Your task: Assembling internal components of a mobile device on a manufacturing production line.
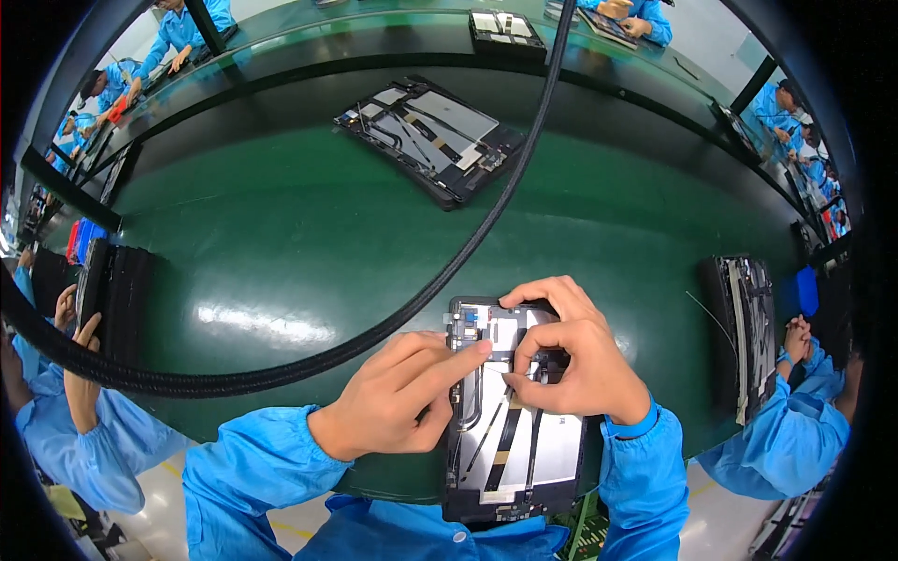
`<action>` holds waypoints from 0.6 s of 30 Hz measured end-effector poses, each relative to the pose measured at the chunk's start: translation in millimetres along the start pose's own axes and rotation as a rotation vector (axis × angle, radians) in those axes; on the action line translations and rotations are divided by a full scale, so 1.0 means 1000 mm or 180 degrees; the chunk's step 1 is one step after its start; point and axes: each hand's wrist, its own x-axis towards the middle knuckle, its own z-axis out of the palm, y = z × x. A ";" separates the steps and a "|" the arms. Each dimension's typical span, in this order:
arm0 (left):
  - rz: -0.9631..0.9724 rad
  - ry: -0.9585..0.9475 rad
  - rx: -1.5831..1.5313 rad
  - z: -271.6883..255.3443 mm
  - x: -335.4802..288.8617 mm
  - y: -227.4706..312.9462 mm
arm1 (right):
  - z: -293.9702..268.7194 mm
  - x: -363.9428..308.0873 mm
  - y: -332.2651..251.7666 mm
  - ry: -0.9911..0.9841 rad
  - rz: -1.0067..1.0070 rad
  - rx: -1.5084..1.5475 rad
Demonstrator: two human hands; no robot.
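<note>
In the head view, an opened, black-edged rectangular tablet-like device with silver-white inner panels lies at the near edge of a glossy green table, in front of the person, its long sides running away from the body. The bare left hand, in a light-blue sleeve, reaches in from the left with its forefinger extended onto the device's upper part; the other fingers are curled, and the hand grasps nothing visible. The bare right hand, a bright-blue band at its wrist, arches over the device's upper right. Its thumb and forefinger curve until their tips are close together above the inner panels; whether they pinch something there cannot be told. Another of its fingers reaches to the device's top edge. A thick black braided cable sweeps across the view. Beyond it, a second opened black device with silver panels lies askew, well apart from the hands. Upright stacks of dark flat panels stand at the left and right; beside the right one, a blue-sleeved co-worker's hands are clasped.
</note>
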 end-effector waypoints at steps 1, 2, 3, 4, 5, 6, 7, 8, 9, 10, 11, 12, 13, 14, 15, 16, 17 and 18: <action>-0.0001 -0.0018 -0.0005 0.000 0.000 0.001 | -0.001 0.000 0.000 -0.0019 0.0011 0.0013; 0.0058 -0.0014 0.0102 -0.001 0.000 0.001 | -0.002 0.000 0.000 -0.0041 0.0021 0.0026; 0.0117 -0.0009 0.0211 -0.001 0.000 0.003 | -0.002 0.000 0.000 -0.0034 0.0029 0.0038; 0.0119 -0.0029 0.0204 0.000 0.000 0.005 | -0.002 -0.001 0.000 -0.0034 0.0025 0.0017; -0.0040 0.0014 0.0218 0.001 0.001 0.009 | -0.001 -0.001 0.001 -0.0033 0.0020 -0.0002; -0.0200 0.0057 0.0235 0.002 0.001 0.012 | -0.001 -0.002 0.002 -0.0022 0.0031 0.0011; -0.0192 0.0040 0.0228 0.002 -0.002 0.019 | -0.001 -0.002 0.001 -0.0022 0.0039 -0.0008; -0.0428 -0.0058 0.0279 0.003 -0.006 0.026 | -0.002 -0.003 0.001 -0.0021 0.0048 -0.0026; -0.0663 -0.0157 0.0332 0.004 -0.008 0.031 | -0.002 -0.003 0.000 -0.0004 0.0059 -0.0023; -0.0664 -0.0181 0.0342 0.007 -0.009 0.032 | -0.001 -0.003 0.001 -0.0006 0.0047 -0.0028; -0.0447 -0.0086 0.0460 0.010 -0.008 0.033 | 0.000 -0.003 0.002 -0.0006 0.0034 -0.0034; -0.0227 0.0009 0.0576 0.012 -0.008 0.033 | -0.001 -0.002 0.002 0.0011 0.0037 -0.0016; -0.0159 -0.0107 0.0539 0.013 -0.009 0.034 | -0.002 -0.002 0.002 -0.0013 0.0022 -0.0059; -0.0148 -0.0126 0.0538 0.014 -0.008 0.035 | -0.003 -0.001 0.002 -0.0036 0.0006 -0.0105; -0.0125 -0.0269 0.0627 0.014 -0.007 0.037 | -0.003 -0.002 0.003 -0.0017 0.0013 -0.0100; -0.0108 -0.0401 0.0724 0.014 -0.006 0.039 | -0.003 -0.003 0.003 -0.0031 0.0023 -0.0057; -0.0070 -0.0512 0.0781 0.013 -0.007 0.037 | -0.004 -0.004 0.004 -0.0045 0.0033 -0.0019; -0.0059 -0.0511 0.0787 0.014 -0.007 0.036 | -0.004 -0.005 0.007 -0.0035 0.0027 -0.0024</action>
